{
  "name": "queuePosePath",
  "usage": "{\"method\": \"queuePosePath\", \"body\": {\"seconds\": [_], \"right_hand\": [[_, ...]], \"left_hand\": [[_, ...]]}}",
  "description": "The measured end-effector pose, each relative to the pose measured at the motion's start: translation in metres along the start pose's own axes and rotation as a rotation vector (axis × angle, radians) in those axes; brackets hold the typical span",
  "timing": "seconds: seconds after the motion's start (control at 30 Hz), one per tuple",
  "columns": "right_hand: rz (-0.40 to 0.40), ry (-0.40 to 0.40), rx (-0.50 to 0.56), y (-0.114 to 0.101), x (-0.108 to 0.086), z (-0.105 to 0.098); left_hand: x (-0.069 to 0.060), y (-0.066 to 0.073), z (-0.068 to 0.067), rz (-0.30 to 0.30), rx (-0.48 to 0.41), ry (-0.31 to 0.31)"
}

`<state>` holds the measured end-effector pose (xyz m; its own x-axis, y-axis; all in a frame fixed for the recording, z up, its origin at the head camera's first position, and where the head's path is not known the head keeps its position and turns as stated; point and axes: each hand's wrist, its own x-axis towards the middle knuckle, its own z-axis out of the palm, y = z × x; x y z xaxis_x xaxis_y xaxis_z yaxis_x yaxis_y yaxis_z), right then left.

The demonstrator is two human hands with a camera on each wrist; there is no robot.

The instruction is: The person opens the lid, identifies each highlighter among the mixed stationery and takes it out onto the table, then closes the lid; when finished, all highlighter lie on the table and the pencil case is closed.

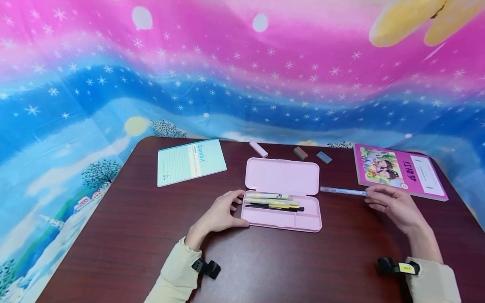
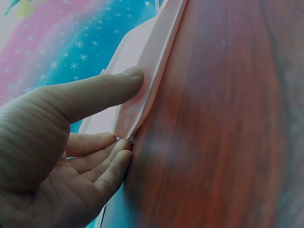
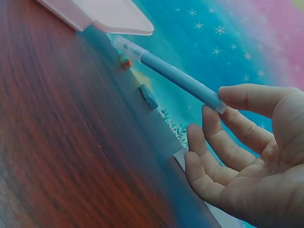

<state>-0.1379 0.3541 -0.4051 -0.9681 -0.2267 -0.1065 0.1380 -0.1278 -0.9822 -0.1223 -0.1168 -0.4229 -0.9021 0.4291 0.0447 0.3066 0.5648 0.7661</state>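
An opened pink pencil case lies on the table, its lid tipped back. Several pens, pale yellow and black, rest in its rear compartment. My left hand holds the case's left end, thumb against the front wall and fingertips at the end. To the right of the case, my right hand pinches a blue pen by one end between thumb and fingers. The pen's clear-capped end points toward the case, apart from it.
Behind the case are a pink eraser, a green-and-brown eraser and a blue eraser. A pale green notebook lies at the back left, a magenta book at the back right. A patterned cloth hangs behind the table.
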Motion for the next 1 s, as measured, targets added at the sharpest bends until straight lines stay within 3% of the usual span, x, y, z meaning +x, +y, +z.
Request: {"method": "queuePosePath", "body": {"seconds": [0.23,0.57,0.83,1.0], "right_hand": [[0.01,0.012,-0.041,0.003,0.003,-0.002],[0.024,0.09,-0.246,0.013,0.007,-0.003],[-0.048,0.231,-0.653,0.016,0.009,0.002],[-0.075,0.231,-0.709,0.019,0.011,0.005]], "left_hand": [[0.0,0.0,0.0,0.013,0.002,0.004],[0.0,0.0,-0.001,0.011,-0.009,-0.01],[0.0,-0.001,-0.001,0.009,-0.01,-0.005],[0.0,-0.001,-0.001,0.003,-0.008,-0.006]]}}
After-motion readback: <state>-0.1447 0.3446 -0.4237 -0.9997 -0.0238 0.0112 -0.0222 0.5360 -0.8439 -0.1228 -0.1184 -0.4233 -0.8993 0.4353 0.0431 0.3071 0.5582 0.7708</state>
